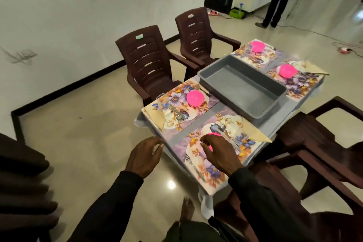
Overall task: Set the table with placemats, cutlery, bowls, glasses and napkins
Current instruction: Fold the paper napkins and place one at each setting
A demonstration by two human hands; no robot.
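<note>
Over at the near left edge of the table (225, 109), left hand (144, 156) hangs loose, fingers half curled, holding nothing. Right hand (218, 153) covers the pink bowl (214, 134) on the nearest placemat (206, 173), can't tell if it's gripping. Grey tray (243, 86) sits further right

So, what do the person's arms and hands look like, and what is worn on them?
Both are bare: the left hand and the right hand wear no gloves, and no ring or watch shows. Long dark sleeves cover both arms to the wrists.
</note>
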